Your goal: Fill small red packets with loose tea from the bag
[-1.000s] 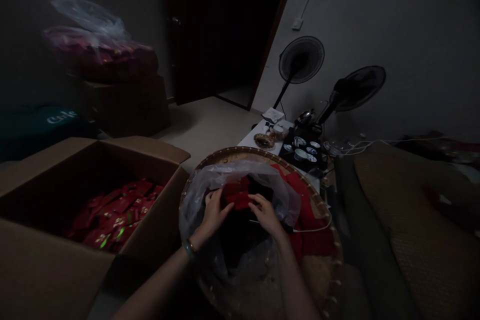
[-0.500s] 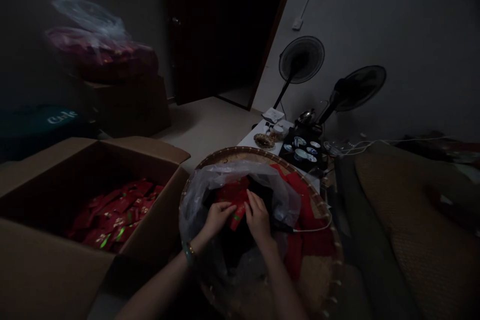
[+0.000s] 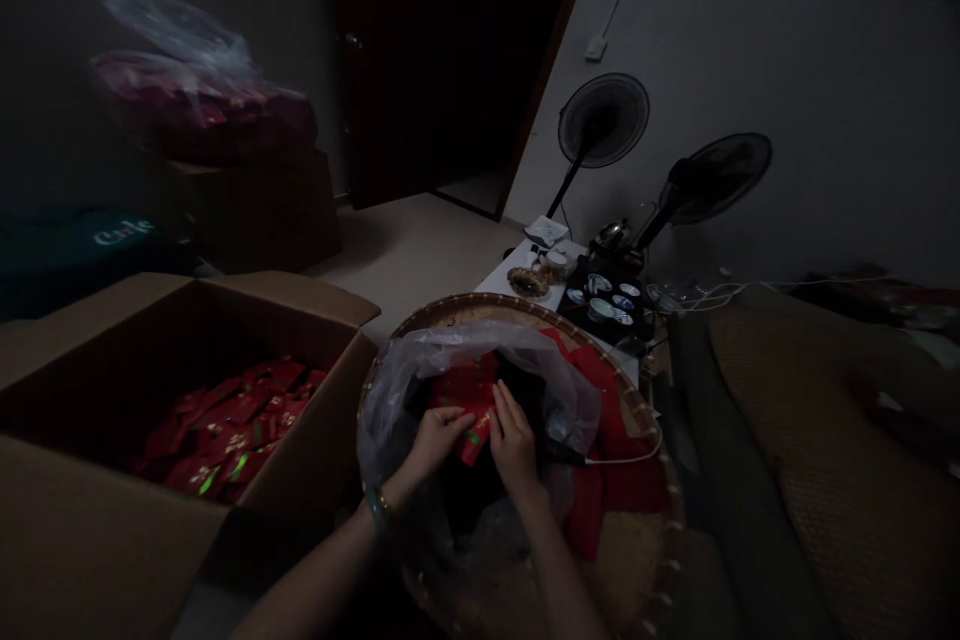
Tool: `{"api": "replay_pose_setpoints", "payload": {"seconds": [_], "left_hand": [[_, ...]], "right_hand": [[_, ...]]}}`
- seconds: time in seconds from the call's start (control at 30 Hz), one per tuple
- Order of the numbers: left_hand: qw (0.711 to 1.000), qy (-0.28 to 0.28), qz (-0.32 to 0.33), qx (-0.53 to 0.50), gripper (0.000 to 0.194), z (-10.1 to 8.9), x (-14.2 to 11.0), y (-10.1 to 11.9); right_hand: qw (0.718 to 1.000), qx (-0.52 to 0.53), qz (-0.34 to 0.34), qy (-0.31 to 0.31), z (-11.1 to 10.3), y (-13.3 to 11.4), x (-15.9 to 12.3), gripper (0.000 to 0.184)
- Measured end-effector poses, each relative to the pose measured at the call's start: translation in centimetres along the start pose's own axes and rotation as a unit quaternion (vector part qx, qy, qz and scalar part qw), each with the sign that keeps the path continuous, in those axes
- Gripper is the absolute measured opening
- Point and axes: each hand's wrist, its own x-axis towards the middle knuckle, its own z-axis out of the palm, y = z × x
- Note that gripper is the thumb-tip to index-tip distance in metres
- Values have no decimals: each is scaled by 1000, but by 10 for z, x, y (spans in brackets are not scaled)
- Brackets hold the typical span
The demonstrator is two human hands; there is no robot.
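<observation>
My left hand [image 3: 433,440] and my right hand [image 3: 513,441] meet over a round woven basket tray [image 3: 660,490] in front of me. Together they pinch a small red packet [image 3: 474,440] with a green glint between their fingertips. The hands reach into a clear plastic bag [image 3: 559,390] that lies open on the tray, with more red packets [image 3: 465,382] just beyond the fingers. Flat red sheets [image 3: 622,440] lie on the tray's right side. A bangle sits on my left wrist.
An open cardboard box [image 3: 90,510] at the left holds several red packets [image 3: 232,425]. A low table with a tea set [image 3: 607,295] stands beyond the tray, two fans [image 3: 604,120] behind it. A cushioned seat [image 3: 825,460] lies to the right. A white cable [image 3: 637,455] crosses the tray.
My hands drew together from the bag's far side and closed on one red packet, pulling it slightly toward me. Over the last half second they barely moved.
</observation>
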Motion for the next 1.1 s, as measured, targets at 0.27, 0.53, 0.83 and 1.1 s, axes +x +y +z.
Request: {"api": "replay_pose_setpoints", "payload": {"seconds": [0.27,0.53,0.83,1.1], "left_hand": [[990,-3,61,126,30,-6,-4,2],[999,-27,-31,-11,47,-17,3,0],[992,-68,-77,-66,57,-16,1,8],[996,-84,-14,-19,54,-22,3,8]], "right_hand": [[995,-28,71,59,-14,-2,11,21],[993,36,113,1,-23,5,14,25],[969,130,208,-12,-27,-3,15,29],[885,335,279,-162,-26,-1,14,35]]}}
